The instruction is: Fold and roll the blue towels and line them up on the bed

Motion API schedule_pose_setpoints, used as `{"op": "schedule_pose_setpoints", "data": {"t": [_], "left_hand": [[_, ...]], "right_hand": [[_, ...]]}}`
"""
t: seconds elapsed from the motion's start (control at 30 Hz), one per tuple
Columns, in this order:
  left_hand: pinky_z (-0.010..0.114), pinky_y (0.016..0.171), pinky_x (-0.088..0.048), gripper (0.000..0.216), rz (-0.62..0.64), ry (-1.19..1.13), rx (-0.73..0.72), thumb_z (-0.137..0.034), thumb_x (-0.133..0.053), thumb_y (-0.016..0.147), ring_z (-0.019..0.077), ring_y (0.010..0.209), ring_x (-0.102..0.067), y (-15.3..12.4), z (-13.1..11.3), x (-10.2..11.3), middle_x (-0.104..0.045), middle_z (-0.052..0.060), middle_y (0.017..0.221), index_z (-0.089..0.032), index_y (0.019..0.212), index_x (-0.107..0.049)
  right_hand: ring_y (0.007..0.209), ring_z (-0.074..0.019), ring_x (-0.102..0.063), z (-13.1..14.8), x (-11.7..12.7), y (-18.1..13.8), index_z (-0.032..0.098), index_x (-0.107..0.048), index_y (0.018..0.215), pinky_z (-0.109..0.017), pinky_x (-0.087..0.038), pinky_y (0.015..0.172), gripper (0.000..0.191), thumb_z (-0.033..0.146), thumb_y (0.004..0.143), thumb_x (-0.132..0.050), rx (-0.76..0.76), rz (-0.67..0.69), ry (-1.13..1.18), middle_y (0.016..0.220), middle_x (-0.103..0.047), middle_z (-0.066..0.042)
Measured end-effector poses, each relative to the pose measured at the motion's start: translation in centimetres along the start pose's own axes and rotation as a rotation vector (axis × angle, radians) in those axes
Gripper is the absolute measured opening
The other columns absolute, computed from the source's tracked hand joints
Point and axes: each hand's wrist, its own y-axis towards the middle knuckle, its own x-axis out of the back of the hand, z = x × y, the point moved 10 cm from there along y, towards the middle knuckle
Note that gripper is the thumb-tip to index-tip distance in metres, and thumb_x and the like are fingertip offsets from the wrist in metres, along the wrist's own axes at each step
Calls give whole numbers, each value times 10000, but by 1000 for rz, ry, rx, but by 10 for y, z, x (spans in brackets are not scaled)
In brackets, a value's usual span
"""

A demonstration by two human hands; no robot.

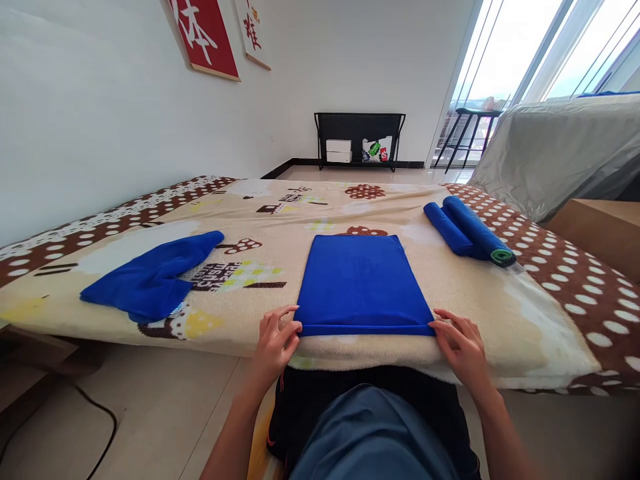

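Observation:
A blue cloth [357, 280] lies flat as a rectangle on the blanket in front of me, its near edge turned up in a narrow fold. At the near left corner, my left hand [278, 337] pinches the folded edge between thumb and fingers. My right hand [461, 341] pinches the near right corner in the same way. A crumpled blue cloth [150, 277] rests to the left, apart from my hands. Over on the right are rolled blue cloths [470, 230], one with green showing at its end.
The patterned blanket [280, 227] covers a low bed, its near edge by my legs. Beyond stand a black rack [360, 127] with white boxes and a bag, and a black stool [470, 127]. A sheet-covered piece of furniture [565, 147] and a cardboard box [600, 230] are at right.

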Motion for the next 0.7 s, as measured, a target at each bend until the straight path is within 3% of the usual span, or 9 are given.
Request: {"op": "schedule_pose_setpoints", "data": {"t": [0.2,0.3,0.43,0.53,0.6,0.7], "left_hand": [[475,994,-388,221,35,-30,31,-140,-416,935,279,1242,-485,-2,0,0,-535,91,1378,-227,894,-615],[472,1013,-370,192,75,-58,35,-207,-423,965,277,1270,-474,-2,-1,-2,-529,89,1398,-232,932,-610],[494,1023,-343,130,-19,38,74,-322,-591,935,309,1252,-491,1,-5,3,-574,101,1335,-226,847,-596],[506,1031,-338,160,-77,103,95,-322,-632,918,320,1255,-492,3,-12,4,-579,109,1321,-222,804,-580],[497,1034,-348,100,-101,125,93,-295,-632,918,313,1252,-493,3,-19,4,-573,113,1320,-228,848,-604],[470,1008,-359,89,-145,177,58,-197,-603,924,286,1170,-529,-2,-31,3,-603,104,1249,-253,955,-665]], "right_hand": [[1060,-229,-619,5,2,1,268,-715,1041,-407,-447,881,239,243,959,-492,4,59,37,1247,-658,-46],[1079,-241,-608,7,3,2,266,-718,1001,-416,-439,906,174,311,952,-558,-15,33,37,1203,-672,-47],[1012,-245,-608,14,3,5,245,-697,868,-417,-421,910,169,413,884,-689,-60,-62,-62,1096,-696,-49],[1073,-276,-581,24,1,5,225,-690,885,-450,-385,956,205,430,884,-683,-102,-113,-196,1205,-658,-85],[1086,-286,-564,33,0,3,228,-703,967,-465,-362,964,182,392,897,-669,-107,-150,-281,1263,-629,-103],[1017,-245,-579,51,-10,-1,266,-709,1039,-438,-347,940,153,226,934,-605,-20,-138,-316,1172,-676,-71]]}}
